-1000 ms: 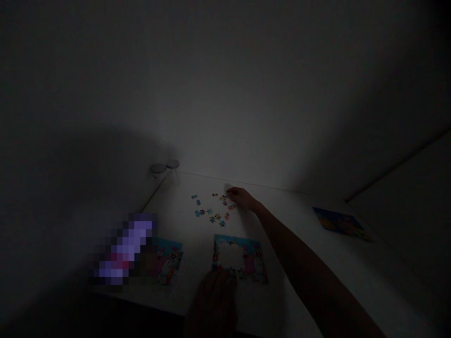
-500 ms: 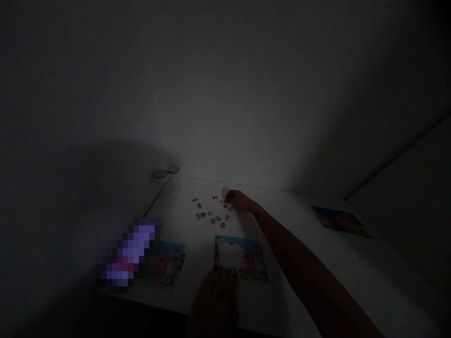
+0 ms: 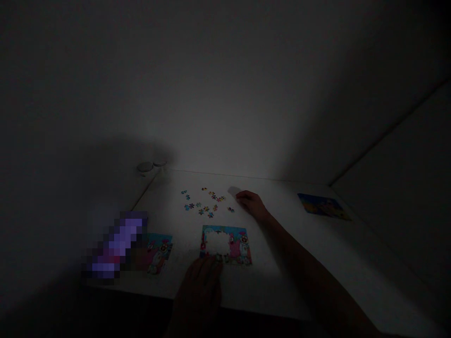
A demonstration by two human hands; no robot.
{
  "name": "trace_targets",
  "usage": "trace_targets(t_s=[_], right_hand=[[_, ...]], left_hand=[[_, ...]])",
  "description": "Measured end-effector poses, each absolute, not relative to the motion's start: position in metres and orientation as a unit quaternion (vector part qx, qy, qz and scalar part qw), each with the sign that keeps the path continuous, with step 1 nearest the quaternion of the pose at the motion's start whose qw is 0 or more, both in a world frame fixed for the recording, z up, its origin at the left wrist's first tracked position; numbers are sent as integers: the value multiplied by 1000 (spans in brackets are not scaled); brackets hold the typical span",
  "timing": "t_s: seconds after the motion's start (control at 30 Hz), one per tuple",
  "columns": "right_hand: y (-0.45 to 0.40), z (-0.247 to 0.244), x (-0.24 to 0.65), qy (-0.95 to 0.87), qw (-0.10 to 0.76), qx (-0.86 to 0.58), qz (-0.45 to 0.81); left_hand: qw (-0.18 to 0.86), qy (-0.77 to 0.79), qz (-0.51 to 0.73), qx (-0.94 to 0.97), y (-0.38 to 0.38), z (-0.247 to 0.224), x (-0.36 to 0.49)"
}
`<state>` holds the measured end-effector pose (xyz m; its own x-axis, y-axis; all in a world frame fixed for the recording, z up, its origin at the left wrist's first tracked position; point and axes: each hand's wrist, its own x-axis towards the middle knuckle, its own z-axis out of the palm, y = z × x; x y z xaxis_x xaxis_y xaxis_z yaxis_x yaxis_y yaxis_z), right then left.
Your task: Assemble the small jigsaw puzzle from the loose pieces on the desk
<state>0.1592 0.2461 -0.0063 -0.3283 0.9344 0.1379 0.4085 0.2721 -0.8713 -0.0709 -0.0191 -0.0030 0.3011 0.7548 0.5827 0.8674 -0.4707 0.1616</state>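
A partly filled jigsaw puzzle, with cartoon figures and a white gap in its left part, lies near the table's front. My left hand rests flat at its lower left edge, fingers stretched out. Beyond the puzzle, loose jigsaw pieces are scattered on the table. My right hand is just to the right of them, its fingers bent and drawn together; whatever they may hold is hidden. A single loose piece lies a little left of and nearer than that hand's fingertips.
A colourful picture sheet lies at the left, partly behind a blurred-out, glowing purple object. Clear round-topped containers stand at the back left corner. Another picture lies at the right. White walls enclose the table.
My right hand has moved right, off the loose pieces, and one piece now shows apart beside it. My left hand stays at the puzzle's edge. The view has shifted slightly.
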Motion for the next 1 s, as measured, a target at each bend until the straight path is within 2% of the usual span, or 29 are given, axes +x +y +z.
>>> trace_targets(t_s=[0.13,0.33,0.53,0.7,1.0], right_hand=[[243,-14,156,-733,360,-434,382],[239,-10,152,-841,290,-317,328],[239,-11,157,-849,274,-285,350],[235,-8,159,-822,290,-342,351],[227,3,155,-855,232,-361,292]], left_hand=[[111,-495,-295,-809,-18,2,-70],[119,-497,-260,-819,-15,6,-69],[99,-514,-245,-816,-16,7,-68],[70,-511,-225,-826,-16,8,-68],[19,-540,-236,-807,-18,12,-65]])
